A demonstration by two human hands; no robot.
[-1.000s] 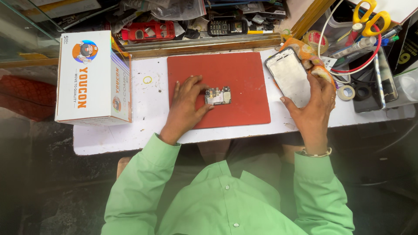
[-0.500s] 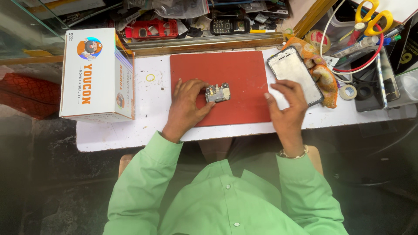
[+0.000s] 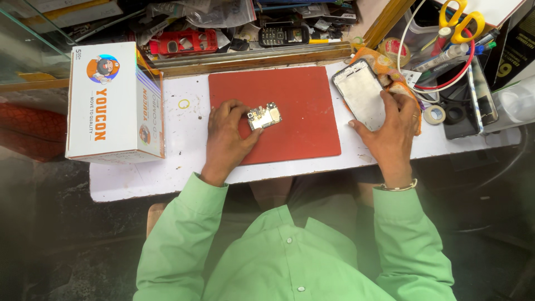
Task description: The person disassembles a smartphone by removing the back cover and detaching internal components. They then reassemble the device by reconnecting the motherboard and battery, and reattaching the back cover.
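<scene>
Red mat (image 3: 301,92): centre of the white bench (image 3: 184,167). Circuit board (image 3: 264,117): on the mat's left half, pinched by the left hand (image 3: 228,136). Phone frame (image 3: 361,93): just right of the mat, over an orange cloth (image 3: 390,69); right hand (image 3: 390,131) spread loosely, fingers on its lower edge. White box (image 3: 114,103): left of the mat. Yellow scissors (image 3: 460,17): far right of it.

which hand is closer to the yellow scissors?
Right. The right hand rests on the phone frame, below and left of the scissors; the left hand holds the circuit board, far left.
</scene>
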